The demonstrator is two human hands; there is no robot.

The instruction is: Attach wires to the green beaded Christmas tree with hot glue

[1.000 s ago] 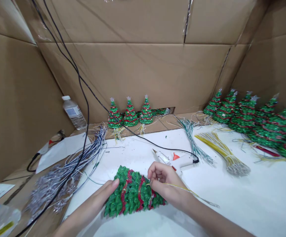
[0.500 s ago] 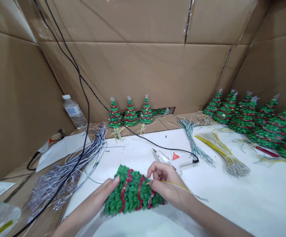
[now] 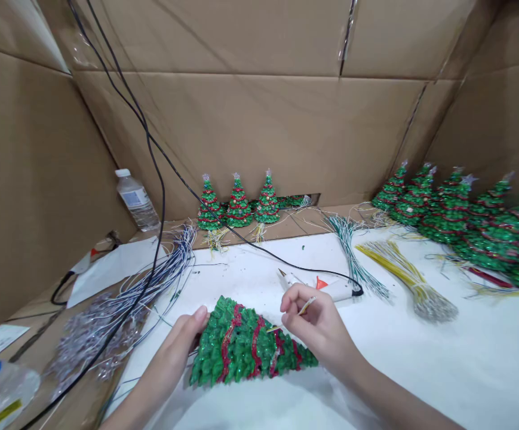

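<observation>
A green Christmas tree figurine point(image 3: 245, 346) with red glittery garlands lies on its side, its wide base towards the left and its tip to the right. My left hand point(image 3: 181, 343) grips the base end, thumb on top and the other fingers hidden behind it. Over the tree's upper right side, my right hand point(image 3: 313, 325) pinches a thin yellow-and-white wire point(image 3: 306, 306). A short piece of wire also stands out of the tree's surface near the second garland. Just behind my right hand lies a white glue gun point(image 3: 337, 288) with a red-orange trigger, partly covered by the fingers.
Bundles of yellow wires point(image 3: 393, 269), green wires point(image 3: 351, 257) and blue-white wires point(image 3: 169, 263) lie around. Finished trees stand at the back point(image 3: 237, 203) and at right point(image 3: 447, 203). A black cable point(image 3: 154, 155) crosses the view. Bottles point(image 3: 137, 200) stand at left; cardboard walls enclose the table.
My right hand has lifted slightly away from the tree and to the right, with the wire's end now bent up in its fingers. My left hand has shifted slightly left along the base.
</observation>
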